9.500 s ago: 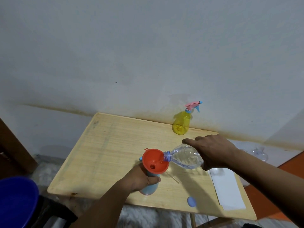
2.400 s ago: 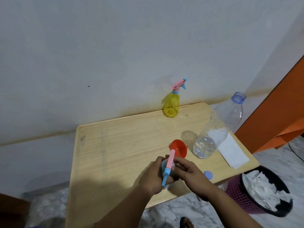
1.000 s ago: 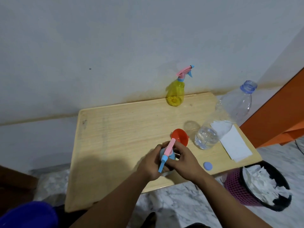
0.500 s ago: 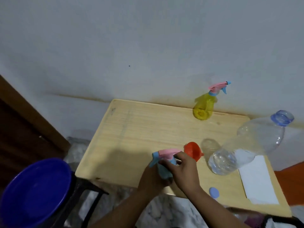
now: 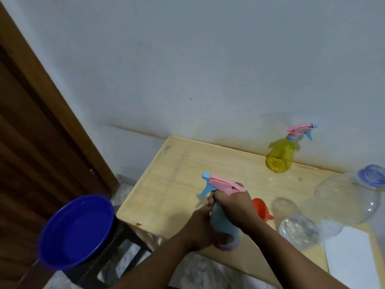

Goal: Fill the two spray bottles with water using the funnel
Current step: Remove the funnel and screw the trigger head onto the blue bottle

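A light blue spray bottle [image 5: 221, 224] with a pink and blue trigger head stands near the table's front edge. My left hand [image 5: 201, 228] wraps its body low on the left side. My right hand [image 5: 234, 203] grips its neck just under the trigger head. The red funnel [image 5: 260, 207] lies on the wooden table [image 5: 179, 172] right behind my right hand. A yellow spray bottle [image 5: 280, 156] with its pink head on stands at the back by the wall. A large clear water bottle [image 5: 337, 203], uncapped and partly filled, stands at the right.
A blue basin [image 5: 77, 231] rests on a dark stool left of the table. A white sheet of paper [image 5: 352, 259] lies on the table's right front corner. A brown wooden door [image 5: 31, 126] fills the left side. The wall runs directly behind the table.
The trigger head went from tilted beside the bottle to sitting on its neck, nozzle pointing left. My hands shifted to grip neck and body. The view swung left, bringing the blue basin in.
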